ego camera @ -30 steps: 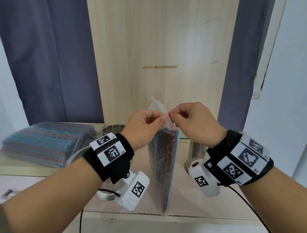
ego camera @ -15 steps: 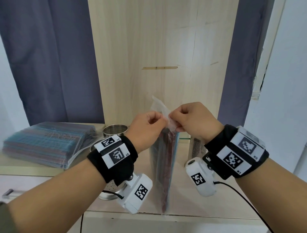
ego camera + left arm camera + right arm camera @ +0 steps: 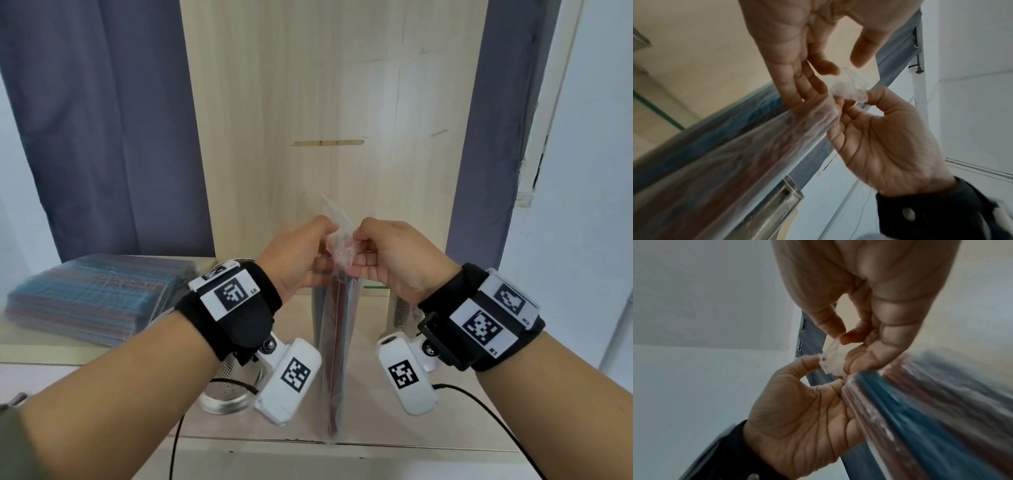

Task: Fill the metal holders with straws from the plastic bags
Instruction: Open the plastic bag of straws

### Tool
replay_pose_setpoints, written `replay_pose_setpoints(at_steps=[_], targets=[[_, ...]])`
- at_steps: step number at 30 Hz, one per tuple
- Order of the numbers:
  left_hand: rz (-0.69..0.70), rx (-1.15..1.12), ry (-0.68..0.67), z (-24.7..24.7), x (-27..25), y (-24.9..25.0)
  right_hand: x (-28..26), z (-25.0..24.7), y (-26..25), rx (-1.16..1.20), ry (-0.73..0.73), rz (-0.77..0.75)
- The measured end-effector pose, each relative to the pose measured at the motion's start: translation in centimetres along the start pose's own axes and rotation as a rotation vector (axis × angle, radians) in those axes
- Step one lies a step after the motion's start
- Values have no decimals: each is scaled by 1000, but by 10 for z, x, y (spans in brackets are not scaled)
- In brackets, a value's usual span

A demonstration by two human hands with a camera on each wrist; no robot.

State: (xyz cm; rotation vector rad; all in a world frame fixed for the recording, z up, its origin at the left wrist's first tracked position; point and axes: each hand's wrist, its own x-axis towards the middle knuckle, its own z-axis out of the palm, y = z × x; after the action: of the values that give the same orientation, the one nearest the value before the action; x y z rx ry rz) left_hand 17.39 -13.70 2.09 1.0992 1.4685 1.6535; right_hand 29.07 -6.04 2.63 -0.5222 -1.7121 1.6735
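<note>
Careful — your left hand (image 3: 301,253) and right hand (image 3: 394,253) both pinch the bag (image 3: 337,342) top, seemingly; yank unevenly and straws (image 3: 900,402) spill across the counter (image 3: 370,421).

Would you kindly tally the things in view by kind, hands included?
Hands at the bag's top, left hand and right hand: 2
Bag of straws, held upright: 1
Stack of straw bags: 1
Perforated metal holders plainly shown, left holder and right holder: 2
Total: 6
</note>
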Motion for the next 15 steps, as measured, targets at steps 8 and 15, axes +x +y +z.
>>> replay_pose_setpoints(at_steps=[8, 15], targets=[[73, 27, 148, 3, 3, -7, 12, 2, 12, -20, 296, -108], [251, 423, 302, -6, 2, -17, 10, -1, 18, -562, 193, -330]])
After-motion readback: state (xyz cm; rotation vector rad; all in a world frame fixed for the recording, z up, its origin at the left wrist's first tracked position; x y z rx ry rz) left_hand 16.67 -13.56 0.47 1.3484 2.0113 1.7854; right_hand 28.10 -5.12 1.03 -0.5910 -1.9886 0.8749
